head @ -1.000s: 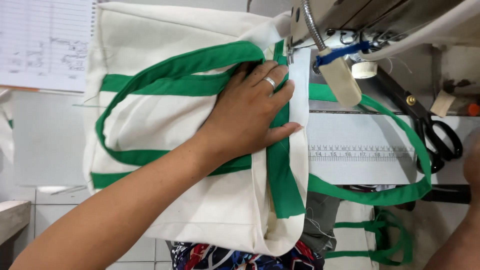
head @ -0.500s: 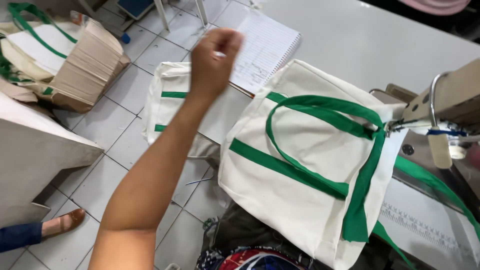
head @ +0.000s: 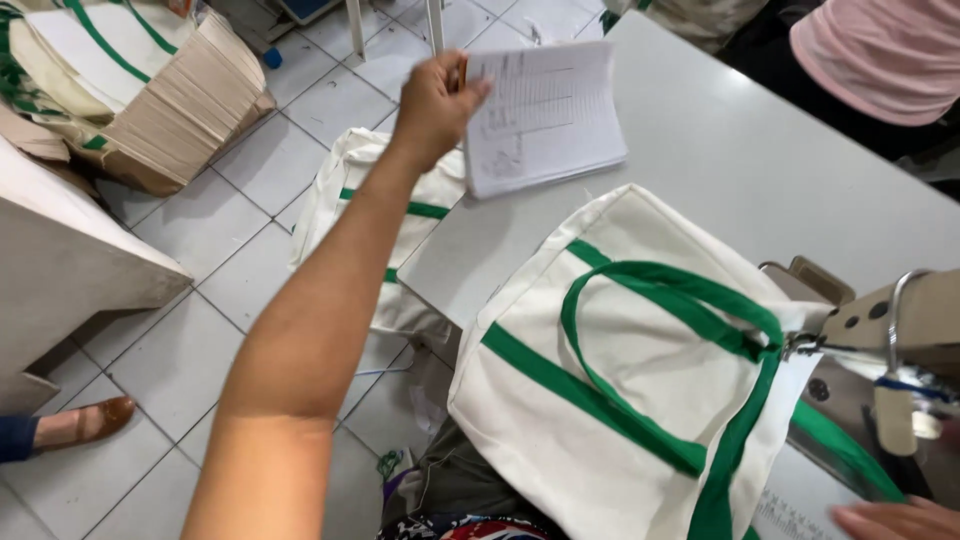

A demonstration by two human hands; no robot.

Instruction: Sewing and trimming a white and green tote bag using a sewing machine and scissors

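- Left hand (head: 435, 105) stretched out over edge of grey table (head: 720, 170); fingers curled, pinching a thin pencil-like stick (head: 462, 72) against near corner of paper pad (head: 545, 115).
- Paper pad flat on table, lined sheet on top, one corner overhanging table edge.
- Right hand (head: 895, 520) at bottom right, only fingertips in view, flat on white surface beside sewing machine (head: 900, 330); grip not determinable.
- Cream canvas bag (head: 620, 380) with green straps draped over near table edge, one end under machine's needle area.
- Second cream bag (head: 375, 225) on tiled floor below table, just beside left forearm in view.
- Stack of folded cream bags (head: 140, 90) on floor, top left, well apart from table.
- Another person's pink sleeve (head: 880, 55) at top right; a brown shoe (head: 85, 420) at left edge.
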